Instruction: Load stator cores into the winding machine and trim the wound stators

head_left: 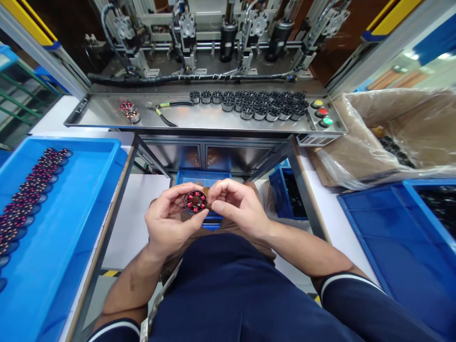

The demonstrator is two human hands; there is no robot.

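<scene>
My left hand (pixel 171 213) grips a motor stator (pixel 195 202) by its rim, in front of my lap. Dark red wire windings fill the round stator, and its open face is turned up toward me. Just to its right, my right hand (pixel 238 204) has its thumb and fingers drawn together close to the stator's edge. Whatever they pinch is too small to make out. On the metal shelf ahead lie two wound stators (pixel 130 112), a pair of cutters (pixel 167 108) with black and yellow-green handles, and rows of black stator cores (pixel 261 104) without red windings.
Several wound stators (pixel 30 199) line a blue tray (pixel 81 204) at left. Machine fixtures (pixel 228 35) rise behind the shelf (pixel 210 121). Push buttons (pixel 322 113) sit at its right end. A plastic-lined cardboard box (pixel 420 114) and a blue bin (pixel 377 228) stand at right.
</scene>
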